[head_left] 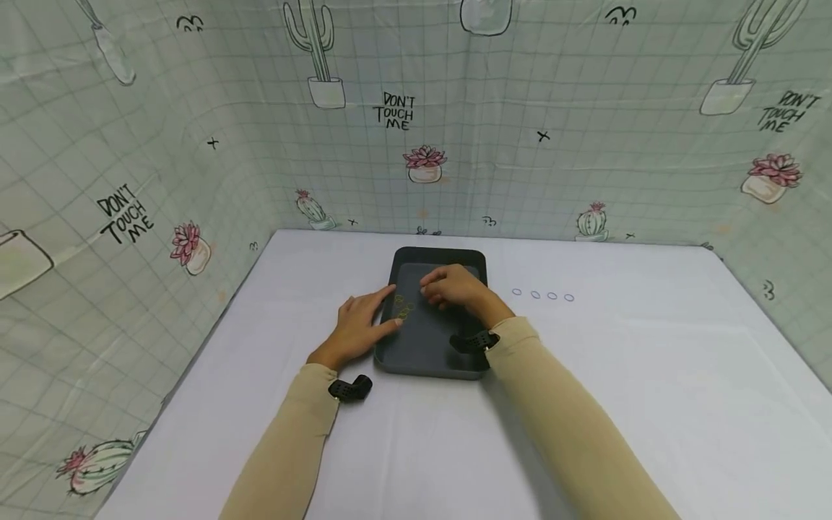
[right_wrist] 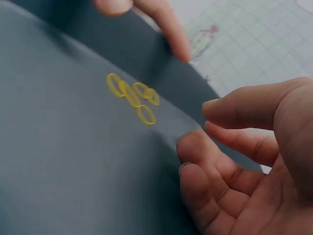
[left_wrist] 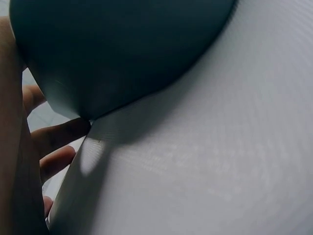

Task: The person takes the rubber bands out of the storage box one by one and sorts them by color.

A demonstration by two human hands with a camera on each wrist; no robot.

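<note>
A dark grey tray (head_left: 429, 354) lies on the white table. Several thin yellow rings (right_wrist: 131, 96), which look like small rubber bands, sit together inside it near the left wall. My left hand (head_left: 354, 326) rests at the tray's left side, fingers spread; its thumb reaches over the rim, and its other fingers touch the outside in the left wrist view. Over the tray, to the right of the yellow rings, hovers my right hand (head_left: 458, 289). Its fingers are loosely bent, with a gap between thumb and index finger; I see nothing held there.
Several small blue rings (head_left: 536, 297) lie in a row on the white table (head_left: 650, 375), to the right of the tray. A cloth (head_left: 507, 144) printed with a grid and cacti hangs behind the table and at both sides. Each wrist wears a black strap.
</note>
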